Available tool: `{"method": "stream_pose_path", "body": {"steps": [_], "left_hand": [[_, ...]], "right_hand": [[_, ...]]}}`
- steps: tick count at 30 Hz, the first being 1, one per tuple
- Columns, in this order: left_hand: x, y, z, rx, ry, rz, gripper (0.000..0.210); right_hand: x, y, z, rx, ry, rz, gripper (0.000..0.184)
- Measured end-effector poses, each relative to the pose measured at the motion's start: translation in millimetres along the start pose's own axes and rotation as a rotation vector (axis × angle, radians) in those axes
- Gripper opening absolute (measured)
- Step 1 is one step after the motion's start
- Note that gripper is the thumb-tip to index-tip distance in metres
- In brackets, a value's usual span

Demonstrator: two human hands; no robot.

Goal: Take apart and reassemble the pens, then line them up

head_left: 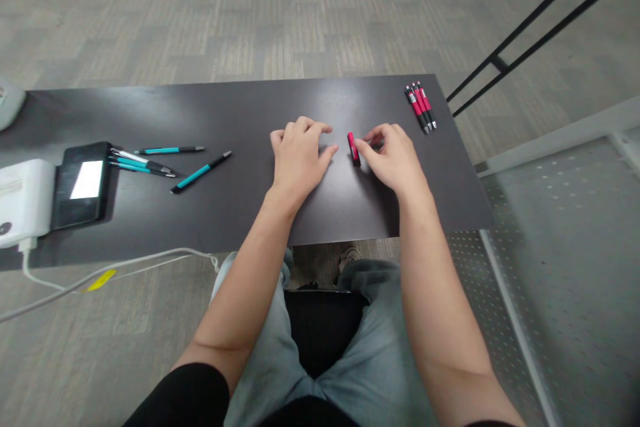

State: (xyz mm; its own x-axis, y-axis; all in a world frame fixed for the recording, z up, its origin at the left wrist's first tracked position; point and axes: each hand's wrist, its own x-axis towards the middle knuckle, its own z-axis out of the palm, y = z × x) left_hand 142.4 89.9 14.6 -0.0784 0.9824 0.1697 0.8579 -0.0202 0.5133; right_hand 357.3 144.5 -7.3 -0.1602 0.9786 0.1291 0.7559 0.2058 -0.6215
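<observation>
Toward the right edge of the worktop [250, 107], the red-and-black pen [353, 149] points far-to-near, just left of the nearer right hand [394, 159]; whether those fingers grasp it is unclear. The left hand [300, 159] has fingers parted, empty.

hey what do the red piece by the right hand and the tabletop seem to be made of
Red piece: probably smooth plastic, from its solid bright red, though painted metal is possible.
Tabletop: perhaps dark laminate, satin finish; it is evenly coloured and shows soft, blurred reflections.
</observation>
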Motion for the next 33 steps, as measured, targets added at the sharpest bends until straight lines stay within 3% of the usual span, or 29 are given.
{"method": "stream_pose_path", "body": {"steps": [5,10,14,17,22,28,33], "left_hand": [[-0.5,8.9,12.2,0.035,-0.017,-0.02,0.017],[1.5,3.2,16.2,-0.013,-0.012,0.008,0.006],[8.7,-10.9,17.9,-0.29,0.09,0.041,0.007],[14.8,-23.2,14.6,-0.553,0.139,0.069,0.004],[17.6,-34.8,3.5,-0.727,0.168,0.125,0.031],[19.7,-37.3,3.2,-0.891,0.14,0.137,0.061],[20.2,-38.9,3.1,-0.961,0.176,0.115,0.061]], "right_hand": [[-2.5,-16.7,6.7,-0.084,-0.054,0.027,0.022],[2.3,-9.9,5.7,-0.029,-0.075,0.03,0.02],[9.9,6.6,6.0,0.27,-0.078,0.03,0.024],[14.9,15.0,4.8,0.58,-0.075,-0.008,0.04],[16.8,9.7,-0.5,0.773,-0.042,-0.08,0.069],[13.5,3.2,1.0,0.73,-0.067,-0.155,0.064],[12.3,1.2,2.8,0.715,-0.089,-0.175,0.06]]}}
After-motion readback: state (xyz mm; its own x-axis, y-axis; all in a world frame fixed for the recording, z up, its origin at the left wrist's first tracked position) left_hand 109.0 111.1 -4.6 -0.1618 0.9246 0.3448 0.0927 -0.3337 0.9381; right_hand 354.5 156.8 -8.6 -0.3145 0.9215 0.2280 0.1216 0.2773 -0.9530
